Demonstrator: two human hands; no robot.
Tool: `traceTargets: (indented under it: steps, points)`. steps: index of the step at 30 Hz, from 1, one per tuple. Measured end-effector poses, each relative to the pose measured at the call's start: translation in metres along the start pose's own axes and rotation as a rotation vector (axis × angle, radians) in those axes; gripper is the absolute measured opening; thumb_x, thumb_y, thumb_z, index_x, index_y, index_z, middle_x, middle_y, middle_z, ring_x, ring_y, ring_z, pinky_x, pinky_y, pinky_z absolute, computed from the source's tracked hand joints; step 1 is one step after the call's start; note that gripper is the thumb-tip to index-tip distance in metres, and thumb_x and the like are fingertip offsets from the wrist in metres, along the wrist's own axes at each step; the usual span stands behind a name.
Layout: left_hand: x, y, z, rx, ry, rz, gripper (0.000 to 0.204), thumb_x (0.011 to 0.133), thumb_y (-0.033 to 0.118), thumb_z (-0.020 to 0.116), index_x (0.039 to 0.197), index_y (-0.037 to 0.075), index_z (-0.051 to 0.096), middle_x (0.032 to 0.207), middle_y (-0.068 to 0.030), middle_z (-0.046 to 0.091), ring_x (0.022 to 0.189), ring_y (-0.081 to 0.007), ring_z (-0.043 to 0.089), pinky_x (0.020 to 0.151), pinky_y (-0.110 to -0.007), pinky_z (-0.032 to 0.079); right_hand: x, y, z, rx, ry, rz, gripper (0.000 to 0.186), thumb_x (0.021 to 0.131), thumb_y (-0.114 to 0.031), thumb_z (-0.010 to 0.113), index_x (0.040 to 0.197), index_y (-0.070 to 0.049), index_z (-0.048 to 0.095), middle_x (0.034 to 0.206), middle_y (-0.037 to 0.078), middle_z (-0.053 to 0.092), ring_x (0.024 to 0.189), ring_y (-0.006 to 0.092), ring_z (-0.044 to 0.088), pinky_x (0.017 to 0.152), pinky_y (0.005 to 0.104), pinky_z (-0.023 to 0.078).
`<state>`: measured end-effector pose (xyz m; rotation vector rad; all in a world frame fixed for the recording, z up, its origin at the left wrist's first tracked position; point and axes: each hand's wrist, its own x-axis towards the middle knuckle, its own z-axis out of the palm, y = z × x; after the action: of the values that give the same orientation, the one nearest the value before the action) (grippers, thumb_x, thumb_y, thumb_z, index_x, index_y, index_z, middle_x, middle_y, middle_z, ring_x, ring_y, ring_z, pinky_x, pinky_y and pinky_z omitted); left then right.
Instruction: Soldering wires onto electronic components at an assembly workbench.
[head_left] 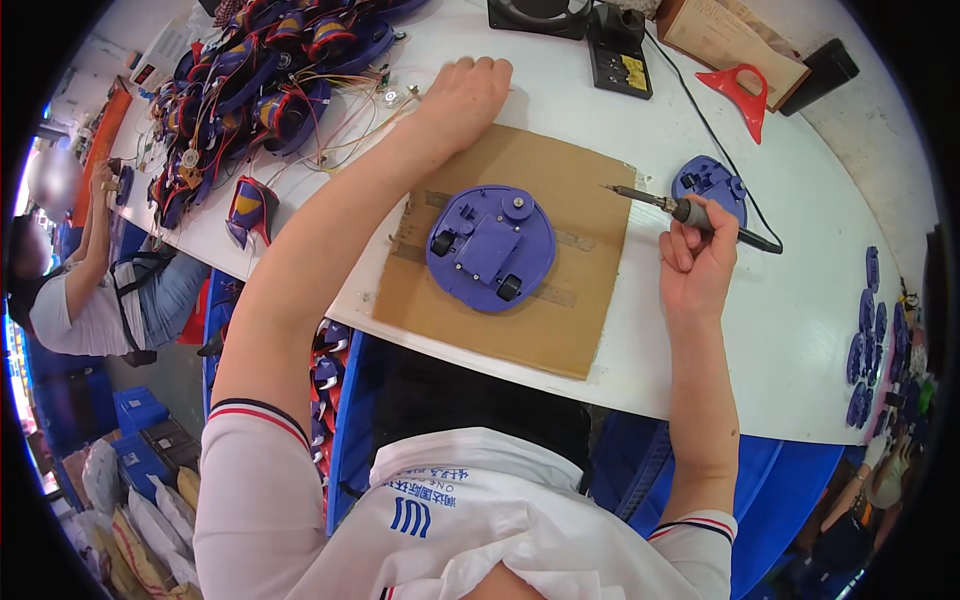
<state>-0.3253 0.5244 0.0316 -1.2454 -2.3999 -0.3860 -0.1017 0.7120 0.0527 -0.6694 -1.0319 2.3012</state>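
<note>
R hand (697, 262): sldr iron (684, 210) | blue bin (346, 420) undr tbl (800, 340): red/blue pts (326, 374)

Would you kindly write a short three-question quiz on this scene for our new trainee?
1. Which hand holds the soldering iron?
2. Fill in the blank: the purple disc lies on brown ____.
3. True or false: the iron's tip touches the disc.

Key:
1. The right hand.
2. Cardboard.
3. False; the tip is apart from the disc.
</note>
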Motion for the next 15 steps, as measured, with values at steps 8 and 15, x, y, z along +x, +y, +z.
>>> traceTargets:
  steps: [8, 15]
  points:
    - [-0.076, 0.074, -0.086, -0.652, 0.117, -0.452, 0.006, 0.078, 0.005, 0.062, 0.08, 0.002, 0.058, 0.057, -0.0022, 0.049, 0.048, -0.0143, 0.043, 0.052, -0.027, 0.039, -0.019, 0.009, 0.017, -0.124, -0.161, 0.038, 0.021, 0.089, -0.021, 0.051, 0.089, -0.003, 0.062, 0.056, -0.002, 0.04, 0.04, 0.0041, 0.026, 0.04, 0.0188, 0.02]
    - [-0.117, 0.107, -0.094, -0.641, 0.096, -0.589, 0.01, 0.073, 0.001, 0.067, 0.077, 0.006, 0.06, 0.057, 0.0036, 0.046, 0.052, -0.0104, 0.041, 0.063, -0.025, 0.039, -0.027, 0.022, 0.025, -0.219, -0.197, 0.023, 0.02, 0.09, -0.021, 0.05, 0.086, -0.005, 0.062, 0.056, -0.003, 0.038, 0.04, 0.004, 0.025, 0.041, 0.0188, 0.021]
